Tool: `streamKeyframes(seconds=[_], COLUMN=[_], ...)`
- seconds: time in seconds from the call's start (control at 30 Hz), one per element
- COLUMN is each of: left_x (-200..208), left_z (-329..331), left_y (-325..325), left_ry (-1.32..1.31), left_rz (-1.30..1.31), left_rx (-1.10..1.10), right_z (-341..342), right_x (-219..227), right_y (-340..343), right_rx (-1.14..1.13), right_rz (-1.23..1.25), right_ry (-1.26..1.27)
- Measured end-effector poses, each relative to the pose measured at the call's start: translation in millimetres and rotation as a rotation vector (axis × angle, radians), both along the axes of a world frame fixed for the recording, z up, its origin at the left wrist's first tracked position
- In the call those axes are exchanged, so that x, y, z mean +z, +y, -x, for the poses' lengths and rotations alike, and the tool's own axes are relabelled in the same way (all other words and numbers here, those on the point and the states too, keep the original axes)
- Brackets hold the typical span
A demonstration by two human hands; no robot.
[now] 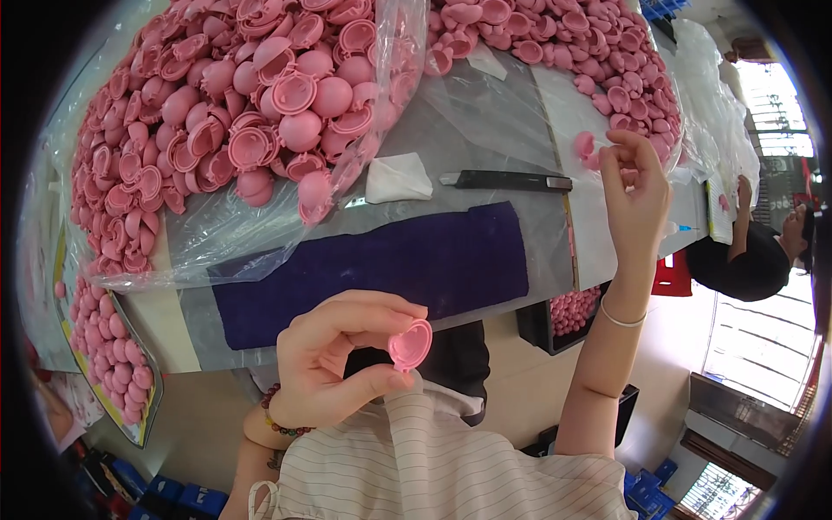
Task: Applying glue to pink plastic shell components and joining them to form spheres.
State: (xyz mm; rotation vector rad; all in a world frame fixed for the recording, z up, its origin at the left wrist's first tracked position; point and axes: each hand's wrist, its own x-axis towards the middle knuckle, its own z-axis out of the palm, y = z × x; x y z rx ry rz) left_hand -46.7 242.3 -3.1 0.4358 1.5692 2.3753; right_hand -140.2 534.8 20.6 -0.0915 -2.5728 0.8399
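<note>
My left hand (334,360) pinches a pink plastic half-shell (411,345) between thumb and forefinger, its hollow side showing. Over at the right, my right hand (639,186) is raised with its fingers bent and the thumb and forefinger apart. Just off those fingertips is another pink shell piece (586,149); whether it touches them I cannot tell. A large heap of pink hinged shells (301,130) lies on clear plastic at the left. A second heap of smaller pink shells (555,43) spreads at the far right. Between my hands lies a dark purple cloth (373,273).
A black-handled utility knife (511,180) lies beside a folded white tissue (399,178). Closed pink balls (113,347) fill a tray at the left edge. Below the table stands a black crate (559,322) of pink pieces. Another person (745,260) sits at far right.
</note>
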Motion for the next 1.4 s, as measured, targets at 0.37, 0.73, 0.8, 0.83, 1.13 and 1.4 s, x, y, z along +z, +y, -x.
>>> streamKeyframes(seconds=[0.37, 0.73, 0.8, 0.83, 1.13, 1.4], left_x=[-3.2, -4.3, -3.7, -2.8, -5.6, -10.6], left_z=[-0.9, 1.2, 2.4, 2.6, -0.2, 0.8], left_y=[-2.1, -3.0, 0.9, 2.5, 5.7, 8.0], left_ry=[-0.015, -0.252, -0.262, -0.3, -0.373, -0.195], left_rz=[-0.026, -0.127, -0.138, -0.161, -0.254, -0.181], left_rx=[-0.008, 0.023, -0.025, -0.086, -0.168, -0.125], right_z=[12.5, -68.9, -77.0, -77.3, -71.7, -81.8], right_x=[-3.6, 4.1, 2.6, 1.5, -4.2, -7.4], right_y=[12.6, -90.2, -100.4, -103.0, -100.5, -103.9], right_rx=[0.129, 0.801, 0.874, 0.876, 0.947, 0.825], right_rz=[-0.277, 0.326, 0.47, 0.471, 0.339, 0.428], right_ry=[-0.194, -0.023, 0.106, 0.103, 0.161, 0.074])
